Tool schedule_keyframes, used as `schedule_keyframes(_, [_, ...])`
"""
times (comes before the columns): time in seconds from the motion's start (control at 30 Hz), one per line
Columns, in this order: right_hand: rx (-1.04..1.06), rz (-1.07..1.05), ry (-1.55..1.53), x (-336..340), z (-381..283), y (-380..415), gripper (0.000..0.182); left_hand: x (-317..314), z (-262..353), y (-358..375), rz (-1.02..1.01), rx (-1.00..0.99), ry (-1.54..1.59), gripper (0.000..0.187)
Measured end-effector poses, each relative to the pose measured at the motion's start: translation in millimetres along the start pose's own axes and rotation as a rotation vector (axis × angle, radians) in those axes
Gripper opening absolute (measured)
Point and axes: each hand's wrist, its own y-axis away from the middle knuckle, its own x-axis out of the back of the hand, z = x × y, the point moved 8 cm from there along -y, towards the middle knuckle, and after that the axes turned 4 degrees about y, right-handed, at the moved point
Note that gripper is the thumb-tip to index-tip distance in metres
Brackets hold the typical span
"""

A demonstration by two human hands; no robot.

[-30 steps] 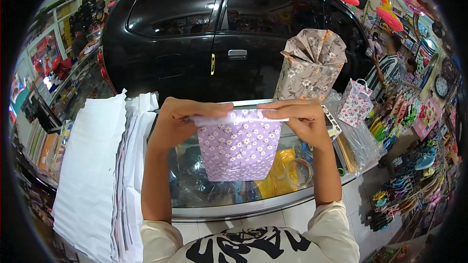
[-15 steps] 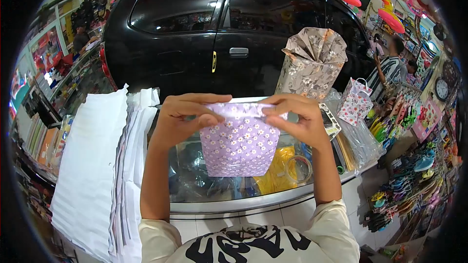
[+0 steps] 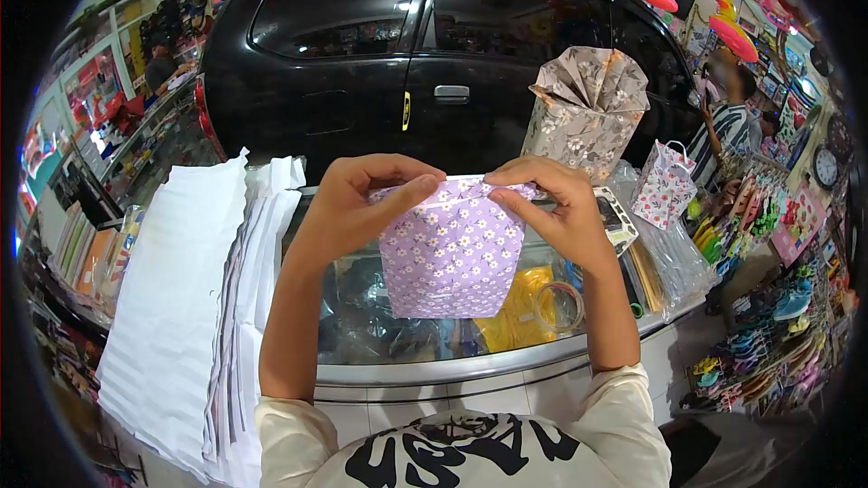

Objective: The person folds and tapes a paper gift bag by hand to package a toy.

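Note:
A purple paper gift bag (image 3: 452,258) with white flowers stands upright on the glass counter (image 3: 353,343) in front of me. Its top edge is folded into a narrow band. My left hand (image 3: 380,199) pinches this band near its middle left, thumb in front and fingers behind. On the other side, my right hand (image 3: 551,203) grips the same band, thumb below the fold and fingertips over the top. Both hands are closed on the paper, and the fingertips are a short way apart.
White paper sheets (image 3: 172,307) lie left. At right stand a beige floral wrapped package (image 3: 583,131) with a fanned top and a small floral bag (image 3: 662,188). A tape roll (image 3: 559,307) lies near yellow plastic (image 3: 515,312). A black car (image 3: 344,99) is behind; another person (image 3: 728,122) stands far right.
The top edge is now folded over into a flatter band. My left fingers have moved right along it, closer to my right hand, and my right thumb has shifted along the fold.

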Motion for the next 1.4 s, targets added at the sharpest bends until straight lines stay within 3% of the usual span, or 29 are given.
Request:
schedule_keyframes(0.07, [0.059,-0.013,0.003,0.5,-3.2,-2.0,0.012,-0.2,0.0,-1.2,0.014,0.020,-0.049,0.024])
schedule_keyframes(0.2, [-0.067,-0.097,-0.132,-4.9,2.9,-6.3,0.012,-1.4,0.4,0.4,0.066,0.013,-0.049,0.025])
schedule_keyframes(0.3, [-0.165,-0.138,-0.137,-7.7,6.6,-9.8,0.015,1.8,2.2,-1.0,0.019,-0.151,-0.219,0.025])
schedule_keyframes(0.5, [-0.132,-0.084,-0.028,-7.9,6.4,-10.7,0.022,-1.2,6.7,-0.7,0.043,-0.119,-0.260,0.025])
schedule_keyframes(0.6, [-0.088,-0.055,-0.007,-8.4,8.1,-13.1,0.022,-0.5,4.3,-3.6,0.082,0.042,-0.141,0.026])
schedule_keyframes(0.7, [-0.024,-0.049,0.024,-9.1,5.1,-15.5,0.021,-1.9,10.4,-4.1,0.063,-0.253,-0.385,0.022])
schedule_keyframes(0.8, [-0.040,-0.074,0.025,-7.7,0.7,-17.0,0.022,-6.2,19.5,-6.6,0.026,-0.314,-0.615,0.019])
schedule_keyframes(0.97, [-0.150,-0.187,0.075,-6.7,12.1,-13.9,0.018,-2.9,4.7,-12.2,-0.037,-0.260,-0.378,0.019])
schedule_keyframes(1.2, [-0.131,-0.118,-0.016,-3.1,19.4,-14.6,0.018,12.2,-5.8,-5.1,0.053,-0.217,-0.280,0.017])
schedule_keyframes(1.3, [-0.139,-0.110,-0.085,-2.1,28.0,-9.9,0.019,19.2,-18.3,2.3,0.117,-0.071,-0.123,0.019])
schedule_keyframes(1.4, [-0.127,-0.125,-0.098,-5.8,30.1,-7.1,0.020,22.1,-4.0,10.2,0.134,-0.154,-0.342,0.019])
